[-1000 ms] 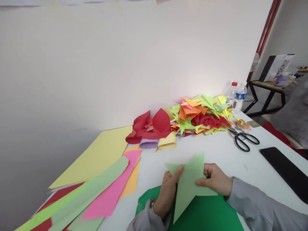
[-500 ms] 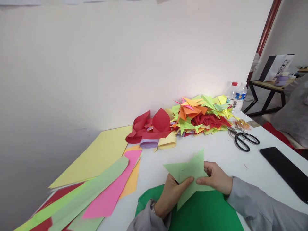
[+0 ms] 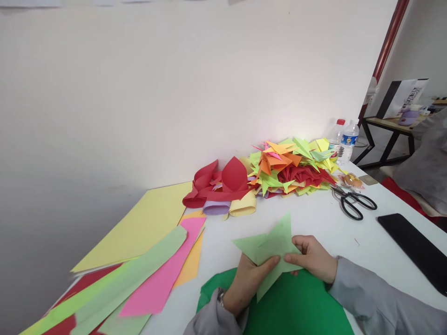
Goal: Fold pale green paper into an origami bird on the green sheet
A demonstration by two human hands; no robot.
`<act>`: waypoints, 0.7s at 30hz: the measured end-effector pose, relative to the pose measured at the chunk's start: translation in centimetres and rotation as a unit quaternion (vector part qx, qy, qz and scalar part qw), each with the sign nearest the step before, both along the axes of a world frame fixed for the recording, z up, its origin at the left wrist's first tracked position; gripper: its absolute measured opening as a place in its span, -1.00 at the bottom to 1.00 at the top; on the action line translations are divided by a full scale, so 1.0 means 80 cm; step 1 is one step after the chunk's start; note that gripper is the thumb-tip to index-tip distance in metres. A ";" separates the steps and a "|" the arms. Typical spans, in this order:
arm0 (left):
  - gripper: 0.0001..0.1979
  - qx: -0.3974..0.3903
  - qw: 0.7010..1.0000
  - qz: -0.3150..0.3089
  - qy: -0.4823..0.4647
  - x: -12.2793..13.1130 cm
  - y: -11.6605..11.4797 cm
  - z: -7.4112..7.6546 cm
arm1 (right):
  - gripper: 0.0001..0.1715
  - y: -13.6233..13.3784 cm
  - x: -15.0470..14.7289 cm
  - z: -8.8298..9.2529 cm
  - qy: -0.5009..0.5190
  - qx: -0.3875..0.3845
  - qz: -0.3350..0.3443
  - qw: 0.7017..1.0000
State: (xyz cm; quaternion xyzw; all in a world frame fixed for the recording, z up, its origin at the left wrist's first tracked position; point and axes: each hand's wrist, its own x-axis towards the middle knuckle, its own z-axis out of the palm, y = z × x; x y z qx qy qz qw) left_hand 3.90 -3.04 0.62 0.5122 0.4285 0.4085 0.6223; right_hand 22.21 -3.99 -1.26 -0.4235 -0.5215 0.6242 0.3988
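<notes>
A light green folded paper star point(image 3: 275, 249) is held up between both hands, its points spread out. My left hand point(image 3: 246, 279) grips it from the lower left, thumb pressed flat on its front and fingers hidden behind. On the right, my right hand point(image 3: 310, 256) pinches one point between thumb and fingers. Beneath the hands lies a dark green sheet point(image 3: 296, 307), partly covered by the left sleeve.
Folded paper stars point(image 3: 296, 163) are piled by the wall beside curled red paper shapes point(image 3: 233, 177). Black-handled scissors point(image 3: 356, 204) and a black flat object point(image 3: 414, 249) lie right. Paper strips point(image 3: 132, 279) lie left. Two bottles point(image 3: 347, 142) stand behind. A person point(image 3: 426, 163) is at far right.
The paper star has shifted slightly left and tilted. My right fingers have moved a little along its right point, and fingertips now show beneath it.
</notes>
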 end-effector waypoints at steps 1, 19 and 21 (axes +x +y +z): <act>-0.56 -0.004 1.000 -0.003 -0.001 0.000 0.000 0.000 | -0.45 0.000 0.000 -0.001 -0.004 -0.013 0.004 1.000; -0.59 0.015 0.999 0.003 0.030 0.004 0.000 0.001 | -0.52 -0.005 -0.001 0.002 -0.012 -0.020 0.011 1.000; -0.65 -0.009 0.999 -0.031 0.037 0.004 0.000 0.003 | -0.51 -0.004 -0.001 0.004 0.000 -0.021 0.002 1.000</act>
